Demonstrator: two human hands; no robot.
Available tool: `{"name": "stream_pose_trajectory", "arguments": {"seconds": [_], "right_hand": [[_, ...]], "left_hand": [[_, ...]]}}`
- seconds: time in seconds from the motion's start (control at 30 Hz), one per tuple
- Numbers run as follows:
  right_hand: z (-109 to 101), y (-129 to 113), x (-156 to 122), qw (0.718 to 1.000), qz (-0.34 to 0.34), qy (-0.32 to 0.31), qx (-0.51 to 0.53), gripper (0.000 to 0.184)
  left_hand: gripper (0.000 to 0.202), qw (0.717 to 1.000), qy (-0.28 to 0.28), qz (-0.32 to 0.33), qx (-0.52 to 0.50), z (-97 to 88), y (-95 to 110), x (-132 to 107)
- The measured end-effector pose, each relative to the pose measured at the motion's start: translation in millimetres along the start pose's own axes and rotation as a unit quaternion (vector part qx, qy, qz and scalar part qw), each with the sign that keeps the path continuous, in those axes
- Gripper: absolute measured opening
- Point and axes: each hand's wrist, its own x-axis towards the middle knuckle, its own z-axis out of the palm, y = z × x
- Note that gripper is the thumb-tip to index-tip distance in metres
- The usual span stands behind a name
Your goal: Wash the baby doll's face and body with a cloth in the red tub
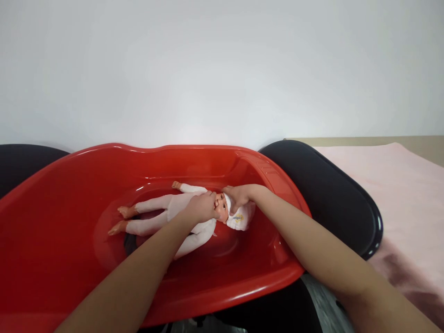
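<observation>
A baby doll (152, 224) in white clothes lies on its back in a red baby bathtub (69, 222), feet to the left and head to the right. On the doll's head is a white knitted-looking hat (244, 221) with a small yellow and blue print. My left hand (202, 207) is closed at the doll's upper chest and chin, its fingertips partly hidden. My right hand (239, 196) grips the hat near its brim, thumb and fingers curved over it. Beneath the doll's legs shows a dark piece (130, 243), mostly hidden.
A black oval board or stool top (322, 194) stands beside the tub's right end, with another black surface (27, 162) at the left. A pink cloth (405, 194) covers a table on the right. Behind the tub rises a pale wall (222, 69).
</observation>
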Motion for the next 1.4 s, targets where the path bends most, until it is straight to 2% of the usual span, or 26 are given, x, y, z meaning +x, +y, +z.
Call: {"name": "stream_pose_trajectory", "arguments": {"seconds": [0.23, 0.5, 0.63, 0.73, 0.87, 0.93, 1.03, 1.1, 1.4], "right_hand": [[0.9, -3.1, -1.6, 1.0, -0.01, 0.005, -0.006, 0.078], [-4.4, 21.9, 13.0, 0.994, -0.111, -0.013, 0.013, 0.056], [-9.1, 30.7, 11.5, 0.987, -0.149, 0.0, 0.054, 0.055], [-10.9, 31.7, 9.5, 0.985, -0.146, 0.021, 0.083, 0.052], [-9.9, 25.8, 6.6, 0.986, -0.123, 0.048, 0.1, 0.044], [-8.6, 20.6, 4.6, 0.99, -0.099, 0.028, 0.095, 0.046], [-7.0, 13.4, 2.1, 0.995, -0.065, -0.021, 0.072, 0.06], [-6.8, 11.4, 1.8, 0.996, -0.058, -0.03, 0.059, 0.063], [-11.0, 21.3, 5.9, 0.986, -0.139, 0.008, 0.09, 0.057]], "left_hand": [[0.033, 1.0, -0.008, -0.014, 0.001, -0.7, 1.9, -1.8], [0.027, 1.0, -0.001, -0.007, -0.017, -5.1, 6.3, -6.9], [0.039, 0.999, -0.014, -0.021, -0.032, -4.9, 4.8, -5.3], [0.045, 1.0, -0.011, -0.007, -0.026, -3.5, 3.2, -3.8], [0.039, 1.0, -0.007, 0.008, -0.011, -2.9, 4.2, -4.7], [0.033, 1.0, -0.003, 0.01, -0.004, -2.1, 4.4, -4.9], [0.031, 1.0, 0.0, 0.016, 0.006, 1.0, 2.4, -3.3], [0.031, 1.0, 0.0, 0.02, 0.006, 3.3, 0.1, -1.7], [0.033, 1.0, -0.001, 0.027, -0.006, 5.5, -3.0, 1.8]]}}
